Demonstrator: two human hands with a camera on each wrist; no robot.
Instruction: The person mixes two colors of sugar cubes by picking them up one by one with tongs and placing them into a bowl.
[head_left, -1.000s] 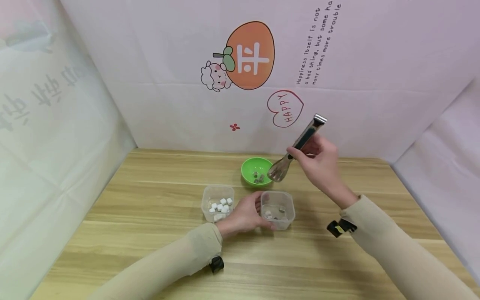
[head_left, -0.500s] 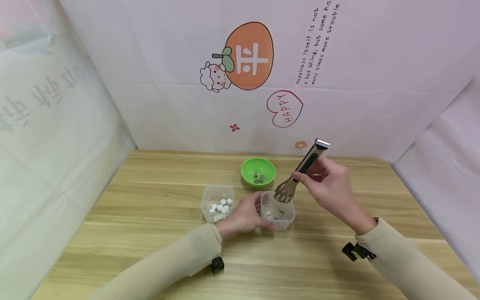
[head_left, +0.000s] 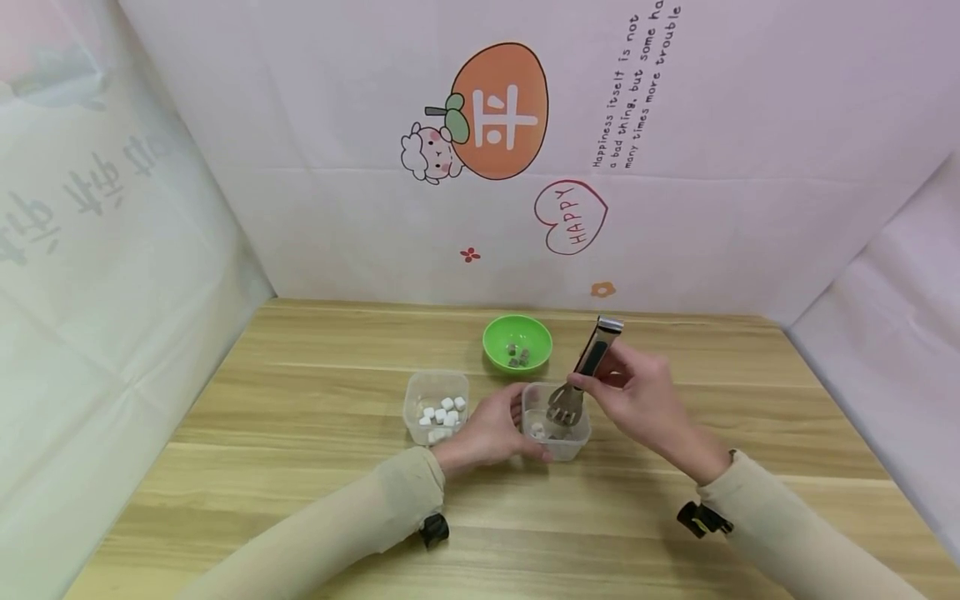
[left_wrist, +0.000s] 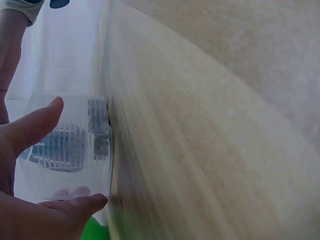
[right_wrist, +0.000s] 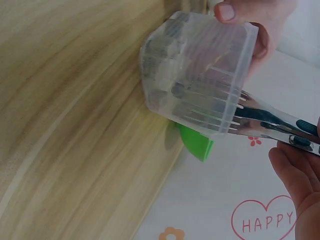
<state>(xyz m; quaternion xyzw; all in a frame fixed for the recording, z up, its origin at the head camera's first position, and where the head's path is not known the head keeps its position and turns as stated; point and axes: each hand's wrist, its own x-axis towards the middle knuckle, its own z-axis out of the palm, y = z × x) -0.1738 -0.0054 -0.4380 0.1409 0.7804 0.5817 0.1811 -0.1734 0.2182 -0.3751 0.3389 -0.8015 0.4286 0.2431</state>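
Head view, with the middle of the clear right container [head_left: 568, 451] as the centre of the clock: metal tongs [head_left: 592, 358], now lowered, slotted head down inside that container and handle rising towards one o'clock. A second ago, held up against the view of the green bowl [head_left: 497, 335] at eleven o'clock; half a second ago, poised at the container's rim. Between two and three o'clock, the right hand [head_left: 641, 398], lower than a second ago, thumb and fingers clamped on the tongs. At nine o'clock, the left hand [head_left: 489, 427], same place as before, thumb and fingers clamped on the right container, upright on the wooden table [head_left: 300, 450]. Farther out at nine o'clock, unmoved, a clear left container [head_left: 431, 383] with white cubes [head_left: 440, 414] inside. In the bowl, a few small grey cubes [head_left: 523, 356], same as before. At twelve o'clock, on the white cloth backdrop [head_left: 337, 250], a red "HAPPY" heart [head_left: 572, 218]; at one o'clock, an orange flower [head_left: 602, 289], hidden a second ago. Left wrist view: grey pieces [left_wrist: 101, 146] low in the right container. Right wrist view: tong heads behind cloudy plastic, anything between them impossible to tell.
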